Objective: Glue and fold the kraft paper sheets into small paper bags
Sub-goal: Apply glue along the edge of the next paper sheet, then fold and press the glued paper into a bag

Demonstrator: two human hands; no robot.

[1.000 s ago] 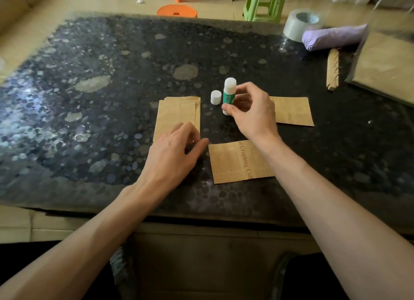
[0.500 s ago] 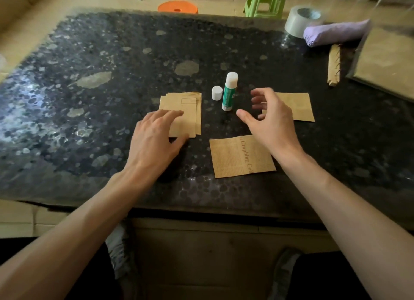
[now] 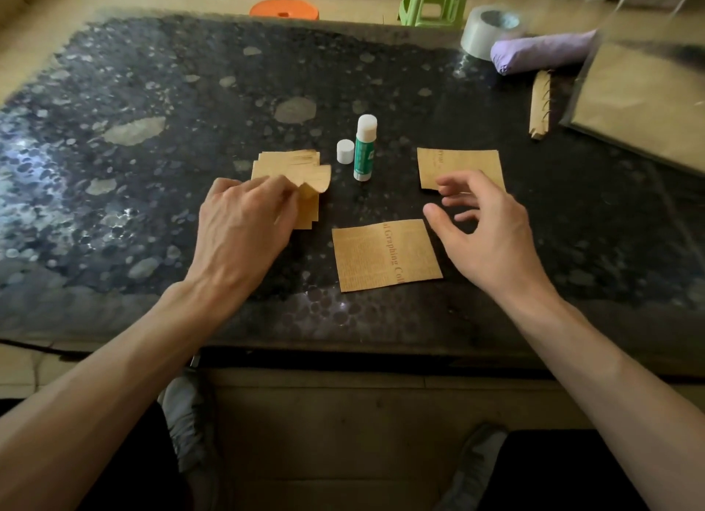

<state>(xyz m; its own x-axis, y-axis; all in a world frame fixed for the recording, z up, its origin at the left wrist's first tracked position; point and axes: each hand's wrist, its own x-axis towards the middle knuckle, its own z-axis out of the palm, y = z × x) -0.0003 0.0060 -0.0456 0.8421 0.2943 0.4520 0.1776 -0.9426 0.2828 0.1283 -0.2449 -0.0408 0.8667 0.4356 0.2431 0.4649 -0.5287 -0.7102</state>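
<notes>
While the left hand (image 3: pixel 244 224) lies over the near part of a stack of kraft sheets (image 3: pixel 284 165) left of centre on the dark pebbled table (image 3: pixel 114 190), its thumb and fingers pinch the top sheet (image 3: pixel 316 180), whose right corner curls up off the pile. Just right of the stack a white cap (image 3: pixel 345 151) stands on the tabletop beside the uncapped glue stick (image 3: pixel 364 152), which stands upright with its white glue showing above the green barrel. Nearer the person, a printed sheet (image 3: pixel 385 255) lies flat between the two hands, apart from the table's near edge. The right hand (image 3: pixel 484 236) hovers beside that sheet's far right corner, fingers loosely curled and holding nothing, its fingertips over the near edge of another sheet (image 3: pixel 461 163) that lies flat. Toward the far right corner sit a tape roll (image 3: pixel 484 30), a purple bundle (image 3: pixel 541 51), a torn spiral strip (image 3: pixel 541 106) and a large brown pad (image 3: pixel 641 102), well apart from both hands
</notes>
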